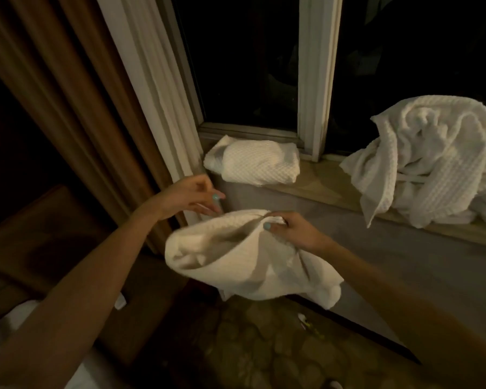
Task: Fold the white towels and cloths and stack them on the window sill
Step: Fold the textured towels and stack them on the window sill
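Pinching the top edge of the white towel [244, 262], the right grip [295, 231] holds it hanging below the window sill [328, 189], at 6 o'clock from a folded towel [256, 164] on the sill. The left grip [191, 196], fingers curled, hovers at its 10 o'clock edge; whether it pinches is unclear. At 2 o'clock lie crumpled towels [432, 164].

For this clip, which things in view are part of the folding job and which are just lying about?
Job: held towel, pinched by the right hand; left hand beside it; folded towel and unfolded heap on the window sill.
Lying about: brown curtain, white curtain, stone floor.
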The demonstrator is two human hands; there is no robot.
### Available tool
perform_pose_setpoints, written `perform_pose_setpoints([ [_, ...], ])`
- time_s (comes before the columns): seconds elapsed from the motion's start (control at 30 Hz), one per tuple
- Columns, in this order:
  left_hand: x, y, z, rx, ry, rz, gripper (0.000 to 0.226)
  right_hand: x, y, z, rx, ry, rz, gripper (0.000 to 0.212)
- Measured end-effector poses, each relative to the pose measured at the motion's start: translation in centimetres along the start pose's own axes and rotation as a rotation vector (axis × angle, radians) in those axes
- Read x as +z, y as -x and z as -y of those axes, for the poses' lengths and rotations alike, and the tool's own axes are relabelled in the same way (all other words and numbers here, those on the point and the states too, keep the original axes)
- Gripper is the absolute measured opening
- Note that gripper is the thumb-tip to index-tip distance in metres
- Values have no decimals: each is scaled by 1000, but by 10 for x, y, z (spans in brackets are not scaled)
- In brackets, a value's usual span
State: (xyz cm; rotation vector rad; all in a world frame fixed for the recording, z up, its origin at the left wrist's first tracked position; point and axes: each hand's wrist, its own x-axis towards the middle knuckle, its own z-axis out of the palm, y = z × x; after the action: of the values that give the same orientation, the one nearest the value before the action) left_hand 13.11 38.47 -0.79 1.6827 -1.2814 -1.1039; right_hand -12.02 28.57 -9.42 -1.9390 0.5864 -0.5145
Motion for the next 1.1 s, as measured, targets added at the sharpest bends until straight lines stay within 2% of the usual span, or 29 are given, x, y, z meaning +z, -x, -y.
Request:
perform_pose_setpoints([
  [0.1,27,-12,8,-48,-212,146,29,-4,-7,13,-19,33,32,9],
  [0.2,44,-21,18,14,-283,132,33,-17,-12,17,-20,53,19,8],
  [0.37,55,-27,22,89,-164,64,3,-32,-11,12,2,92,22,23],
  [0.53,52,-34,9,94,64,94,14,-39,-10,-4,34,170,-6,18],
  [0.6,46,-38,5,90,99,70,12,-41,-7,-20,57,257,-102,26],
  [0.67,38,-42,2,75,139,20,9,-40,-4,-34,56,292,-225,21],
  [0.77,31,-43,-4,50,139,-79,33,-31,1,-33,154,131,-309,15],
  [0.87,27,-42,-5,70,172,-116,32,-20,4,-24,202,-133,-197,14],
  [0.93,24,-38,-5,59,213,-72,24,-15,3,-17,188,-251,-89,15],
  [1.03,17,-31,-3,13,275,27,13,-9,-7,-12,163,-299,34,20],
  [1.1,11,-23,-3,-14,344,42,17,-2,-20,-10,145,-292,24,21],
])
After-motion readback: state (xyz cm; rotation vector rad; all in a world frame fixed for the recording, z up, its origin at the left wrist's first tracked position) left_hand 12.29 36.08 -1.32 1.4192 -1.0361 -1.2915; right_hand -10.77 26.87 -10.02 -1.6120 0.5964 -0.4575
